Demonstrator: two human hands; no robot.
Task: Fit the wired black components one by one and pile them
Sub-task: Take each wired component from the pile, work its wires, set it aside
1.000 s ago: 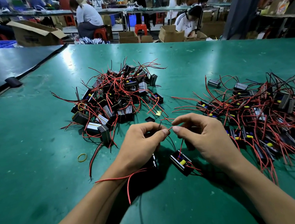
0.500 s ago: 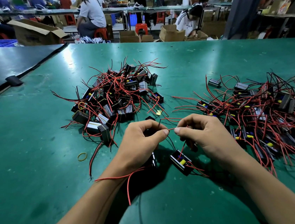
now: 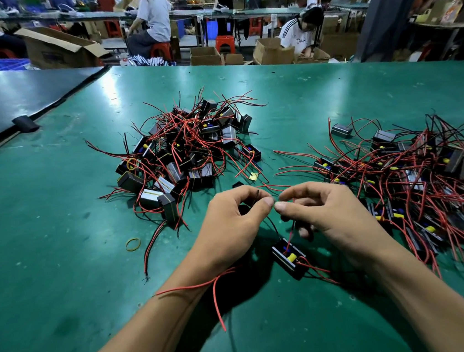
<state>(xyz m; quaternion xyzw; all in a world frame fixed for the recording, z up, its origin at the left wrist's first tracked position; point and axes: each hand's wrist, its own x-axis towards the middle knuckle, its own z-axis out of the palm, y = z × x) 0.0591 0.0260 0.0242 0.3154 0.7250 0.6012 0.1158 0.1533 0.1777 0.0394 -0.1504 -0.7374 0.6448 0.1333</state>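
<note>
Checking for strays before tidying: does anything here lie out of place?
A yellow rubber band lies alone on the green table, apart from the left pile. A small gold scrap and a black bit sit loose between it and the right pile.

Left hand [image 3: 230,222] and right hand [image 3: 325,214] are pinching thin wire ends, thumb tips almost touching, over the green table [image 3: 63,282]. A black component [image 3: 289,257] is lying just below them, its red wire rising toward the right hand. A tangled pile [image 3: 188,154] is sitting behind, and a looser spread [image 3: 416,181] to the right.
</note>
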